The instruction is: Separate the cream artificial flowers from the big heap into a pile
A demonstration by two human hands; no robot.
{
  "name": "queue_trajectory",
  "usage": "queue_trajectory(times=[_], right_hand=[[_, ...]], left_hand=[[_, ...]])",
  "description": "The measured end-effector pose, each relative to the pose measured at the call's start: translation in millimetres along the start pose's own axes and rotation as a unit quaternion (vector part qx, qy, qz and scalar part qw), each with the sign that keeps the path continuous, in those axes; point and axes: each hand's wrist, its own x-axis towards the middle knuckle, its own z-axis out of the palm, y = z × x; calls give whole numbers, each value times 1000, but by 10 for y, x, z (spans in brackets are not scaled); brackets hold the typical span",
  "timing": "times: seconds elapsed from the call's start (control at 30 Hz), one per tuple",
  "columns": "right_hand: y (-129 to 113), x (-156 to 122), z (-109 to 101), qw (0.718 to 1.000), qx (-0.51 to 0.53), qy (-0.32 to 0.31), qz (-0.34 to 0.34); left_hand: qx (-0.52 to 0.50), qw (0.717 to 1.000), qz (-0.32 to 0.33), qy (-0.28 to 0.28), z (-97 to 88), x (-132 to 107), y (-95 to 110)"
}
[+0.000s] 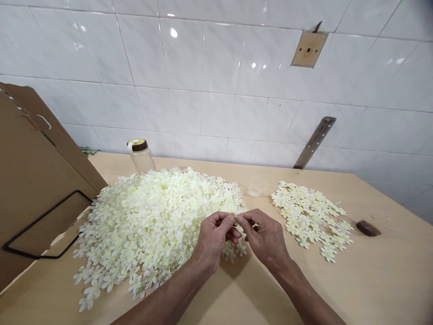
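A big heap of cream-white fabric flowers covers the middle of the wooden table. My left hand and my right hand meet at the heap's right edge. Both pinch the same small flower between thumb and fingertips, just above the table. A smaller, flatter spread of the same flowers lies to the right of my hands.
A brown cardboard box with a black frame outline leans at the left. A clear bottle with a dark cap stands behind the heap. A small clear cup and a dark brown lid lie on the table. The white tiled wall carries a metal bracket.
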Motion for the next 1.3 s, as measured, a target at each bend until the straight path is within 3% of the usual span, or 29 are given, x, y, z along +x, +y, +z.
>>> queue_trajectory(times=[0.17, 0.47, 0.6, 0.9, 1.03, 1.3], right_hand=[[53, -14, 1, 997, 47, -20, 49], [2, -12, -14, 1000, -25, -4, 5], [8, -28, 0, 999, -34, 3, 24], [-29, 4, 5, 976, 158, -35, 147], [-38, 27, -28, 972, 156, -39, 170], [-13, -32, -19, 994, 54, -17, 89]], left_hand=[[-20, 1000, -23, 1, -10, 16, -14], [-12, 1000, -22, -2, 9, 1, 5], [-19, 999, -25, -10, 13, -12, 24], [-16, 1000, -5, -10, 15, -13, 56], [-9, 1000, -9, -13, 15, -11, 27], [9, 1000, 3, -10, 34, -24, 1]])
